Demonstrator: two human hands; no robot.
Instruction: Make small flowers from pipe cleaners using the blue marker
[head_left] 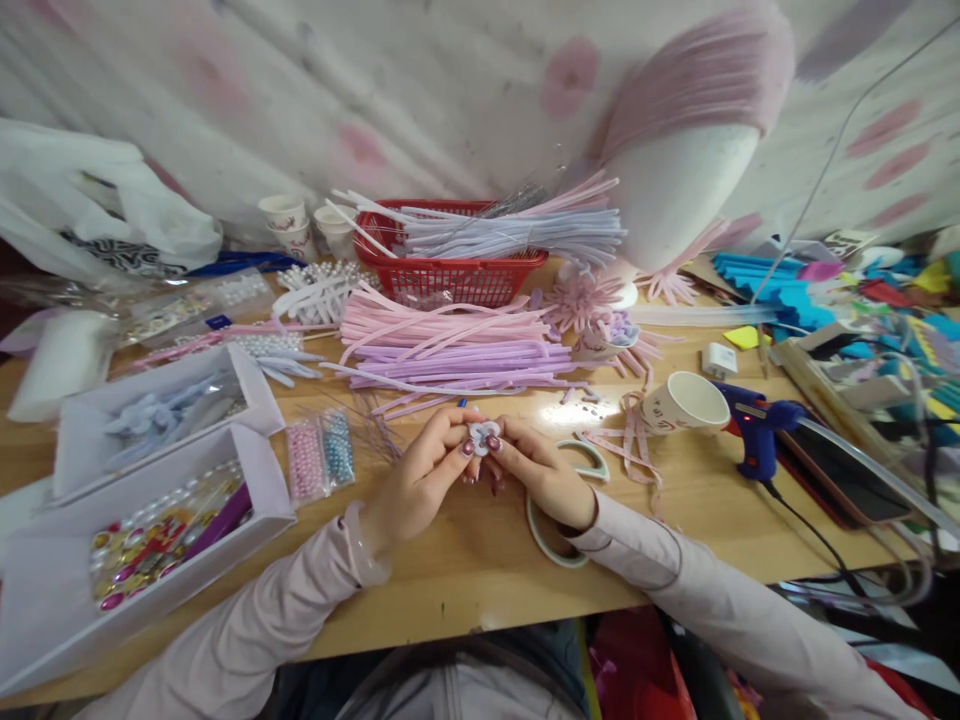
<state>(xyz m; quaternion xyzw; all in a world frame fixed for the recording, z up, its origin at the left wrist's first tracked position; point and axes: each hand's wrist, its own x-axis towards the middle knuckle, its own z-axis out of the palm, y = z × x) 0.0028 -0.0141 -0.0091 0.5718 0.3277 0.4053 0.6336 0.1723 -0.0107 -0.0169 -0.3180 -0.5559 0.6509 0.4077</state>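
Both hands meet over the middle of the wooden table (480, 570). My left hand (420, 482) and my right hand (541, 470) pinch a small pale lilac flower-shaped piece (484, 436) between thumbs and fingertips. Under my right wrist lies a pale green headband (559, 545). Just beyond the hands lies a heap of pink and lilac pipe cleaners (457, 348).
A red basket (450, 272) of pipe cleaners stands at the back. White boxes of beads and gems (150, 540) sit at the left, small bead packets (321, 455) beside them. A paper cup (682, 402) and a blue glue gun (757, 432) lie right, near a foam head (675, 190).
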